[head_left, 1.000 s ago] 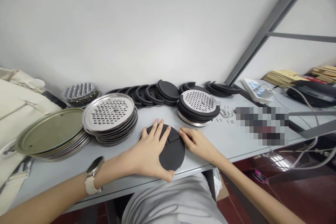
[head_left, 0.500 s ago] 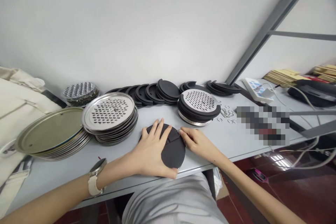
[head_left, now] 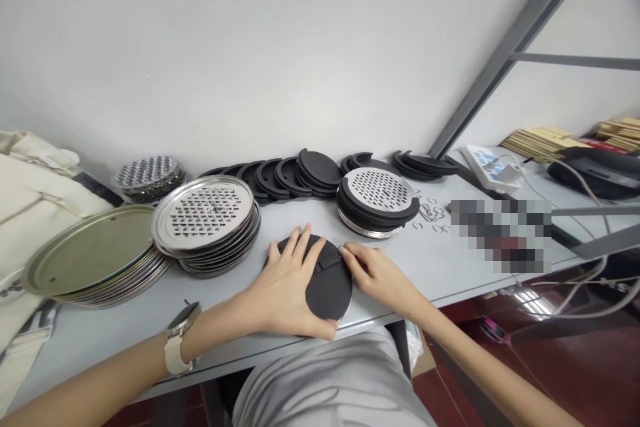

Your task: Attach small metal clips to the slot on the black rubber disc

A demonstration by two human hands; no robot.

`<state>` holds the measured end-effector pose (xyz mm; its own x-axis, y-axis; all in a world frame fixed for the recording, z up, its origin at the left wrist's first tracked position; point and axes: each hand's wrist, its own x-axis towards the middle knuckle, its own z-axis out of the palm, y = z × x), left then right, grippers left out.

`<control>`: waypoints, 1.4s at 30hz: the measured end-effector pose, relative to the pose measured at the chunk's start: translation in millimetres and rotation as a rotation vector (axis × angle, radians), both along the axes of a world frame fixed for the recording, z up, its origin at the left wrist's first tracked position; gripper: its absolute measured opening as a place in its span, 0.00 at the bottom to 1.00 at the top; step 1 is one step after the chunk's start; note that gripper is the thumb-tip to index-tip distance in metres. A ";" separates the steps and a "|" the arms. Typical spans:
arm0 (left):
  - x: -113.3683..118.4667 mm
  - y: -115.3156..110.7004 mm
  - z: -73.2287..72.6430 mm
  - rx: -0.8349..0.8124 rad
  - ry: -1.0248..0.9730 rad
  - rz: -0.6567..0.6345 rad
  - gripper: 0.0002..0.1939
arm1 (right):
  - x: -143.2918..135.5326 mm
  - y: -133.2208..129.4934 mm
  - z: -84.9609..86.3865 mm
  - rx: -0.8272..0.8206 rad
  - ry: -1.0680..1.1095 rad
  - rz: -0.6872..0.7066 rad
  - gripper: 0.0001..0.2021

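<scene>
A round black plastic disc lies near the table's front edge, with a rectangular raised part across its top. My left hand rests flat on it, fingers spread and thumb along the near edge. At the disc's right rim, my right hand pinches a small metal ring; the fingertips hide part of it. Just behind stands a stack of perforated metal grater discs in black holders. To its right several loose metal rings are scattered on the table.
Stacked grater plates and olive-topped round trays stand at left. More grater discs sit behind. Black curved holders line the wall. A cream bag is far left, a metal frame at right, with a power strip.
My right fingertips have shifted slightly at the disc's rim, and more of the metal ring shows. My left hand stays on the disc. The view has moved a little.
</scene>
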<state>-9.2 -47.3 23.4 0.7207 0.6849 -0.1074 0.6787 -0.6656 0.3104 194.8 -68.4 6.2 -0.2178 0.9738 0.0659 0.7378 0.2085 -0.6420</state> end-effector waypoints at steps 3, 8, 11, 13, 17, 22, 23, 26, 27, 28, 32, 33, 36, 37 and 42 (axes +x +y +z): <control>-0.2 0.4 -0.8 0.003 -0.005 0.000 0.60 | 0.5 -0.5 -1.2 0.008 0.004 -0.002 0.16; -0.6 0.9 -1.0 0.000 -0.006 -0.007 0.60 | 0.4 -2.0 -2.7 0.017 0.017 -0.015 0.16; -0.4 -0.5 -0.3 -0.002 0.002 -0.010 0.61 | -0.2 -2.2 -4.4 0.025 0.023 -0.046 0.16; -0.1 -0.8 -0.1 -0.003 0.002 -0.011 0.61 | -1.9 -4.2 -5.8 0.032 0.023 -0.060 0.16; -0.4 6.7 -1.3 0.031 -0.007 0.043 0.59 | -10.4 -18.6 -7.4 0.032 0.015 -0.040 0.15; -3.6 19.7 -4.2 0.132 -0.007 0.189 0.54 | -13.5 -30.1 -2.2 0.114 0.007 -0.008 0.15; -3.8 19.6 -4.4 0.126 0.000 0.155 0.55 | -11.5 -28.1 -0.4 0.083 0.063 -0.023 0.16; -3.1 15.5 -3.9 0.140 -0.004 0.113 0.55 | -4.2 -18.0 3.0 0.073 0.131 -0.055 0.16; -2.6 14.1 -3.5 0.145 -0.008 0.109 0.55 | -2.2 -14.9 3.0 0.059 0.135 -0.057 0.17; -2.2 12.9 -3.1 0.149 -0.010 0.107 0.55 | -0.5 -12.3 2.5 0.044 0.141 -0.058 0.17; -1.9 12.5 -2.8 0.153 -0.012 0.109 0.55 | 3.0 -7.4 -2.4 0.035 0.163 -0.086 0.17; -2.1 12.8 -3.0 0.154 -0.016 0.111 0.55 | 3.4 -7.0 -3.9 0.036 0.166 -0.087 0.17; -3.2 13.5 -3.3 0.157 -0.026 0.105 0.54 | 3.5 -6.4 -7.6 0.033 0.178 -0.068 0.17; -3.6 13.4 -3.3 0.159 -0.026 0.100 0.54 | 3.3 -6.4 -8.4 0.033 0.183 -0.065 0.17; -5.2 12.7 -3.3 0.169 -0.033 0.072 0.54 | 2.6 -6.5 -8.9 0.041 0.201 -0.068 0.16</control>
